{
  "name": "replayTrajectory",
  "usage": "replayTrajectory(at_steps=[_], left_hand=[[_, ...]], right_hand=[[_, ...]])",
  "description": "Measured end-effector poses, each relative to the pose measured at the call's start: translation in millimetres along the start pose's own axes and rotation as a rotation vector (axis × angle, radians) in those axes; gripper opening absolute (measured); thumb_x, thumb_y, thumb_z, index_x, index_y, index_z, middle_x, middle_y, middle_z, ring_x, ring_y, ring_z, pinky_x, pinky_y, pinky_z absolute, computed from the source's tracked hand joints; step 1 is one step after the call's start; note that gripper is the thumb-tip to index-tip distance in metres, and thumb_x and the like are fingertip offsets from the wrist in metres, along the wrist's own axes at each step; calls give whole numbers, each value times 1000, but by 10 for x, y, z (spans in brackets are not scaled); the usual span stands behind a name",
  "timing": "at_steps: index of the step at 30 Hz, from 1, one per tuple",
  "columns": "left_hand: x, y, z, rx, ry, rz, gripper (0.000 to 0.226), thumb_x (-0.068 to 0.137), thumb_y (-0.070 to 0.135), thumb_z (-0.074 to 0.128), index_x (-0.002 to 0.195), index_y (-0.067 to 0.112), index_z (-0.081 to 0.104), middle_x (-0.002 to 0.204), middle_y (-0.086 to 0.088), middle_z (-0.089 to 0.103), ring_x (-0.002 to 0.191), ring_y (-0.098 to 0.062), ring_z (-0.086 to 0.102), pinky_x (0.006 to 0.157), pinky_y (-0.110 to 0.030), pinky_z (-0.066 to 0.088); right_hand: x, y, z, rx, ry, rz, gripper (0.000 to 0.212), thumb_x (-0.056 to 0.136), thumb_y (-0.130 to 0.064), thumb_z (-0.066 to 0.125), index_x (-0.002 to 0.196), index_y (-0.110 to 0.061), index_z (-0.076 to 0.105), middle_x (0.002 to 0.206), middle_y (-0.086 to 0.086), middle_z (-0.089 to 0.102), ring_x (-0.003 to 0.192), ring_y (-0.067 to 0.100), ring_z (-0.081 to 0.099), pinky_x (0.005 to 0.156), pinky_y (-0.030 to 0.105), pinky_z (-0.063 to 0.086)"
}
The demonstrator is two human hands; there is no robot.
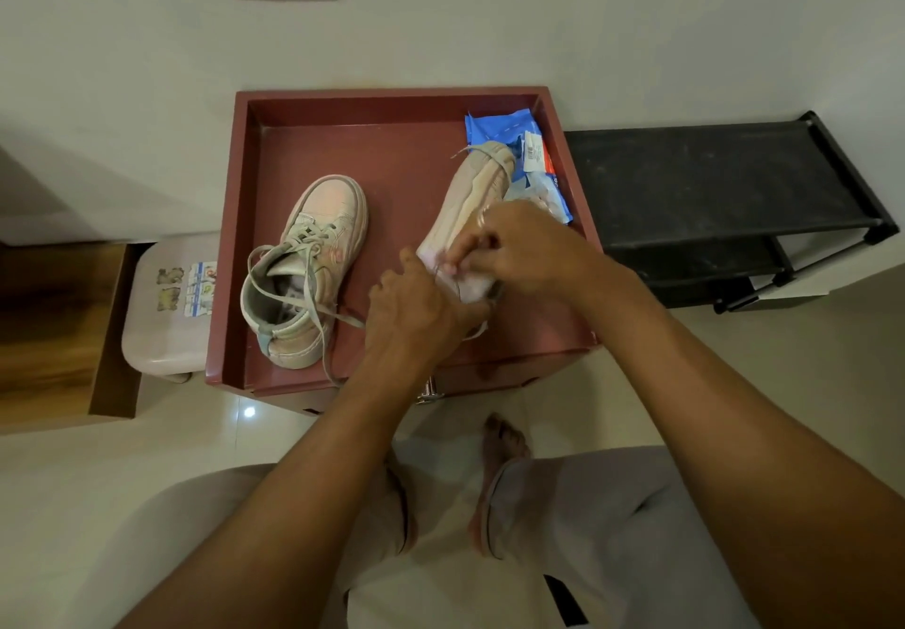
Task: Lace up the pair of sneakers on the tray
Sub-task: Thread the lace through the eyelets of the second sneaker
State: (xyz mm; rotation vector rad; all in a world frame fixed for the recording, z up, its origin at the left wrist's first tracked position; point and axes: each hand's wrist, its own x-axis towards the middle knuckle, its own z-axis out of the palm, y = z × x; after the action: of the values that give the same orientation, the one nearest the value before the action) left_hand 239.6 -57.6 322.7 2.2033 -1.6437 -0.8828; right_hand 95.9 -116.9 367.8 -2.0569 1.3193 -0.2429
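Note:
Two pale pink sneakers lie on a dark red tray (392, 114). The left sneaker (313, 266) rests on its sole, toe pointing away, with its grey lace threaded through the lower eyelets and loose ends trailing toward the tray's near edge. The right sneaker (477, 197) lies tipped on its side, sole toward the right. My left hand (416, 315) grips its heel end. My right hand (519, 246) pinches a lace at the sneaker's opening, fingers closed on it. My hands hide the eyelets.
A blue and white plastic packet (534, 153) lies in the tray's back right corner, partly under the right sneaker. A black shoe rack (710, 187) stands to the right, a pale stool (166, 305) and a wooden cabinet (54, 329) to the left. A wall rises behind.

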Motion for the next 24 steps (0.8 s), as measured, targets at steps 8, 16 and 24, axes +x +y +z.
replayTrajectory(at_steps=[8, 16, 24], left_hand=[[-37, 104, -150, -577, -469, -202, 46, 73, 60, 56, 78, 15, 66, 71, -2, 69, 62, -19, 62, 58, -31, 50], [-25, 80, -125, -343, -441, -164, 51, 89, 51, 39, 105, 9, 63, 98, -11, 69, 84, -27, 69, 70, -37, 59], [-32, -263, -846, 168, 148, -54, 40, 94, 41, 50, 75, 8, 58, 72, -6, 56, 58, -18, 50, 48, -25, 30]], right_hand=[[-52, 60, -64, 116, 331, -58, 30, 93, -10, 66, 119, -24, 70, 116, -11, 68, 109, 2, 62, 96, 13, 47], [56, -59, 153, 50, 277, -128, 29, 93, -7, 61, 116, -21, 73, 116, -3, 67, 106, 5, 61, 95, 17, 49], [175, -288, 221, 225, 408, -254, 25, 87, 10, 59, 91, -6, 77, 94, 1, 68, 88, 5, 64, 80, 8, 48]])
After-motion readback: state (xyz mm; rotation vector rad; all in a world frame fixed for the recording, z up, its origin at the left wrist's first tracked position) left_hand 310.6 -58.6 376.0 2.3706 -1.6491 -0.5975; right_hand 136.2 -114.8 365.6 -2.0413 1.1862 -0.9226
